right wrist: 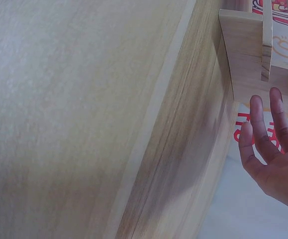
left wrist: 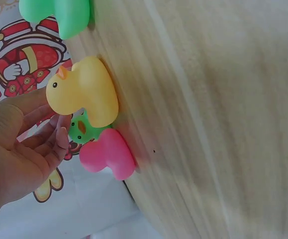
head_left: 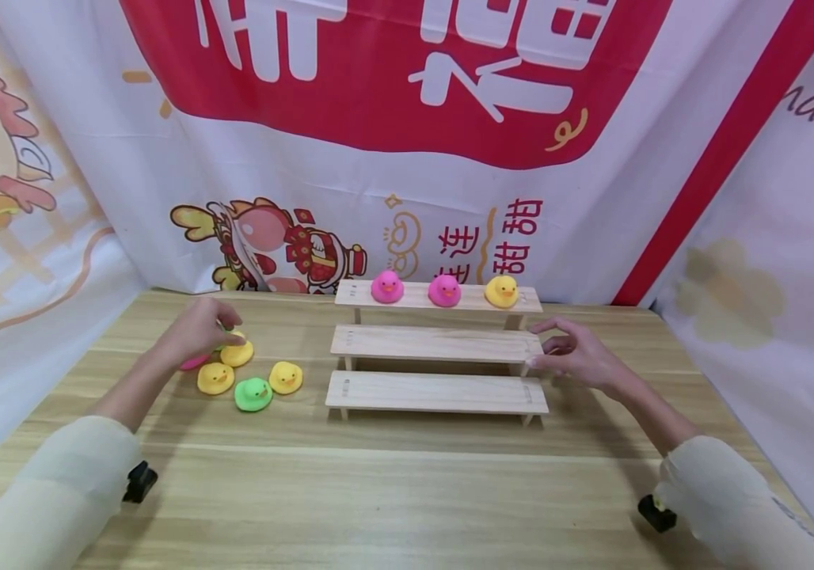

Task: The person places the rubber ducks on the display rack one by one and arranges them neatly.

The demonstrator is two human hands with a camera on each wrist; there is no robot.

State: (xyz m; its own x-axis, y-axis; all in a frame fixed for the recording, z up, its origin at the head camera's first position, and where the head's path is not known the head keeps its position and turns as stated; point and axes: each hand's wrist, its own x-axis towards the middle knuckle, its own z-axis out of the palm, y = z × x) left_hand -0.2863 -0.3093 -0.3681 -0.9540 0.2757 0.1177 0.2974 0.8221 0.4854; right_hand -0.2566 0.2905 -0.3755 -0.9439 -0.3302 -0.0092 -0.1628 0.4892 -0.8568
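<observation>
My left hand [head_left: 203, 326] reaches over a loose group of rubber ducks at the left. In the left wrist view its bent fingers lie beside a green duck [left wrist: 82, 127], which is partly hidden behind a yellow duck [left wrist: 91, 92]. A pink duck [left wrist: 109, 154] stands beside that green one. My right hand [head_left: 581, 358] is at the right end of a three-tier wooden stand [head_left: 435, 344]; thumb and index finger pinch the middle board's edges, the other fingers spread loosely. Two pink ducks [head_left: 387, 286] and one yellow duck [head_left: 502, 292] sit on the top board.
Nearer the front of the group are two yellow ducks [head_left: 215, 378] and another green duck [head_left: 253, 394]. All of it stands on a wood-grain table [head_left: 407, 499]. A printed cloth [head_left: 378, 119] hangs close behind the stand, with more cloth at both sides.
</observation>
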